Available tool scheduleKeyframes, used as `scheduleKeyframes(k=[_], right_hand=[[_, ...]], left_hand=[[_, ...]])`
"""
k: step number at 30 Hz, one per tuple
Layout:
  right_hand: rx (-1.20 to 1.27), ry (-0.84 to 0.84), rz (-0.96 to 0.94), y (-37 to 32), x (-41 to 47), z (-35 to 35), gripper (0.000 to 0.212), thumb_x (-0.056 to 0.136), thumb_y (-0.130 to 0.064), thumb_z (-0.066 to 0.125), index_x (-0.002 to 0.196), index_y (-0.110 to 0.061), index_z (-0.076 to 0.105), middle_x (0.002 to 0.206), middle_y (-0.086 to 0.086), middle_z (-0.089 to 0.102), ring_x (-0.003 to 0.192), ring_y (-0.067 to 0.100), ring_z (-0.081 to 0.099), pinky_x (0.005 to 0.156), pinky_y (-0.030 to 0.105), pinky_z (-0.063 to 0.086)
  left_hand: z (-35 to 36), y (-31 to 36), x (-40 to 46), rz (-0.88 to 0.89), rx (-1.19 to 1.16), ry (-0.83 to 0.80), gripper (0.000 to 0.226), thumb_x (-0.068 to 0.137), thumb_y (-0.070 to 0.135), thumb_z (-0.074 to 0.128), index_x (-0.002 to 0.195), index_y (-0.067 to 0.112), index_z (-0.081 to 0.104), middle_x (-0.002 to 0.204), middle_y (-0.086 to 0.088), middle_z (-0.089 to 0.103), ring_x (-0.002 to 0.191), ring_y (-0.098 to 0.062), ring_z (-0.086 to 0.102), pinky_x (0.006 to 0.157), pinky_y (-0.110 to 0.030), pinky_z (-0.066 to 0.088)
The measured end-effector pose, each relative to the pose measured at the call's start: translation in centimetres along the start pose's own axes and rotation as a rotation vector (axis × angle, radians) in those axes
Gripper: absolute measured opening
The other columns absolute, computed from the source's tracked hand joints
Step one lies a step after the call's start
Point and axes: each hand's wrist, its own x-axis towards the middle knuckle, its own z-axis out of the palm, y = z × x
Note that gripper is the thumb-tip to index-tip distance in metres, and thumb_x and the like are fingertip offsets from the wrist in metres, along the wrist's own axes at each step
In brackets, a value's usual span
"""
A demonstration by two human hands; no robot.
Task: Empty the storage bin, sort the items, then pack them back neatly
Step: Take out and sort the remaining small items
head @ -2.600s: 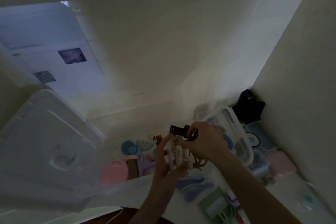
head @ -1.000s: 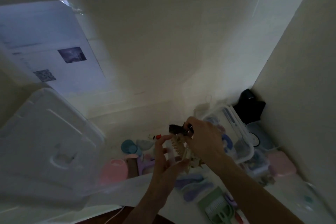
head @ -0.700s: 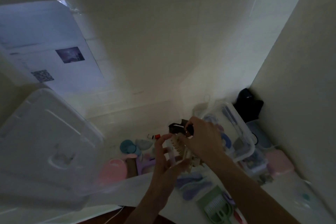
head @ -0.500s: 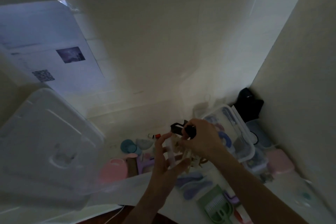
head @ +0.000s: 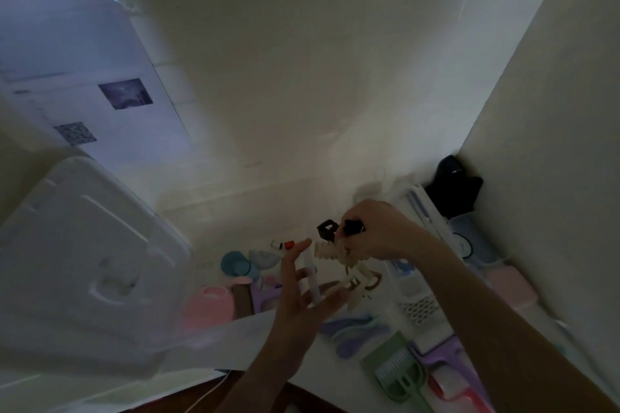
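Hair clips (head: 335, 250) pinched by right hand (head: 377, 231); left hand (head: 302, 298) open, combs (head: 355, 332) below.

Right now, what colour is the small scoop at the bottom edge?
Pale green scoop, in the head view, the only view.

Dim light, blurred detail. Clear storage bin (head: 424, 211) at right against the wall, tipped up on its side, small bits inside too dark to name. Black hair clip (head: 327, 229) and cream hair clips (head: 335, 253) bunched in the right hand (head: 379, 231), above a white clip (head: 312, 282) across the left hand (head: 302, 298). Pink pouch (head: 208, 308), teal rounds (head: 238, 263), purple combs (head: 355, 334) and green comb (head: 396, 370) spread on the table (head: 235, 339)
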Motion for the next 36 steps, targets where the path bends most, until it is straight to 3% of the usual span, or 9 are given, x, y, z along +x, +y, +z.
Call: scheduleKeyframes(k=[5, 9, 13, 17, 21, 24, 28, 32, 36], right_hand=[[-0.140, 0.054, -0.038, -1.2, 0.3, 0.9, 0.011, 0.082, -0.023, 0.067, 0.091, -0.022, 0.073, 0.083, -0.003, 0.071, 0.072, 0.012, 0.065, 0.060, 0.022, 0.051], [-0.043, 0.302, -0.002, -0.7, -0.6, 0.1, 0.016, 0.082, -0.022, 0.070, 0.096, -0.028, 0.072, 0.095, -0.009, 0.067, 0.087, 0.011, 0.064, 0.079, 0.024, 0.053], [0.174, 0.446, 0.036, -0.6, -1.9, -1.5, 0.016, 0.081, -0.017, 0.069, 0.086, -0.032, 0.073, 0.086, -0.018, 0.070, 0.081, -0.001, 0.065, 0.072, 0.012, 0.048], [0.000, 0.186, 0.059, -0.6, -3.3, -2.3, 0.014, 0.075, -0.024, 0.075, 0.088, -0.030, 0.076, 0.087, -0.012, 0.071, 0.081, 0.004, 0.066, 0.079, 0.020, 0.053], [-0.118, -0.090, 0.080, -0.4, -4.4, 0.0, 0.040, 0.063, -0.037, 0.083, 0.101, -0.032, 0.070, 0.091, -0.009, 0.070, 0.081, 0.007, 0.066, 0.081, 0.032, 0.059], [-0.180, -0.087, 0.050, -0.4, -4.4, 1.4, 0.039, 0.067, -0.040, 0.080, 0.102, -0.030, 0.068, 0.093, -0.007, 0.069, 0.084, 0.013, 0.066, 0.077, 0.034, 0.058], [-0.052, -0.010, 0.054, 0.5, -4.0, 1.6, 0.015, 0.075, -0.033, 0.075, 0.074, -0.022, 0.065, 0.069, -0.007, 0.062, 0.066, 0.013, 0.062, 0.063, 0.031, 0.056], [0.248, 0.016, 0.184, 1.0, -3.6, 1.3, 0.028, 0.082, -0.031, 0.070, 0.062, -0.010, 0.067, 0.049, -0.004, 0.056, 0.043, 0.010, 0.053, 0.045, 0.023, 0.046], [0.101, -0.033, 0.235, 0.5, -3.4, 2.7, 0.040, 0.088, -0.033, 0.062, 0.055, -0.012, 0.053, 0.051, -0.001, 0.053, 0.046, 0.012, 0.050, 0.044, 0.019, 0.039]], left_hand=[[0.3, 0.3, -0.1, -0.035, 0.000, -0.070, 0.085, 0.076, 0.005, 0.081, 0.141, 0.041, 0.040, 0.146, -0.021, 0.042, 0.112, -0.038, 0.064, 0.092, -0.056, 0.054], [0.0, 0.5, 0.0, -0.027, 0.010, -0.012, 0.086, 0.073, 0.010, 0.084, 0.140, 0.042, 0.040, 0.144, -0.017, 0.046, 0.111, -0.036, 0.065, 0.091, -0.056, 0.054], [-0.6, 0.1, 0.0, -0.045, 0.009, 0.019, 0.090, 0.075, 0.007, 0.084, 0.143, 0.041, 0.037, 0.141, -0.016, 0.049, 0.112, -0.037, 0.064, 0.092, -0.062, 0.052], [-0.6, 0.1, 0.0, -0.038, -0.014, 0.043, 0.089, 0.074, 0.008, 0.084, 0.142, 0.042, 0.038, 0.132, -0.019, 0.057, 0.107, -0.037, 0.067, 0.090, -0.059, 0.054], [-0.4, 0.1, 0.2, -0.016, -0.021, 0.056, 0.085, 0.077, 0.000, 0.079, 0.139, 0.042, 0.041, 0.136, -0.019, 0.054, 0.106, -0.035, 0.068, 0.084, -0.049, 0.057], [-0.4, -0.1, 0.4, -0.002, 0.010, 0.037, 0.083, 0.077, 0.007, 0.082, 0.139, 0.045, 0.041, 0.148, -0.016, 0.042, 0.113, -0.033, 0.065, 0.083, -0.046, 0.057], [-0.6, -0.4, 0.3, 0.011, 0.045, 0.021, 0.088, 0.069, 0.030, 0.090, 0.141, 0.045, 0.040, 0.153, -0.016, 0.036, 0.122, -0.034, 0.059, 0.086, -0.045, 0.056], [-0.3, -0.6, 0.3, -0.031, -0.021, 0.037, 0.089, 0.068, 0.035, 0.089, 0.142, 0.041, 0.039, 0.143, -0.018, 0.047, 0.115, -0.038, 0.062, 0.089, -0.056, 0.054], [0.5, -0.4, 0.5, -0.047, -0.049, 0.057, 0.070, 0.081, 0.022, 0.077, 0.139, 0.041, 0.042, 0.142, -0.014, 0.051, 0.115, -0.037, 0.062, 0.089, -0.058, 0.054]])
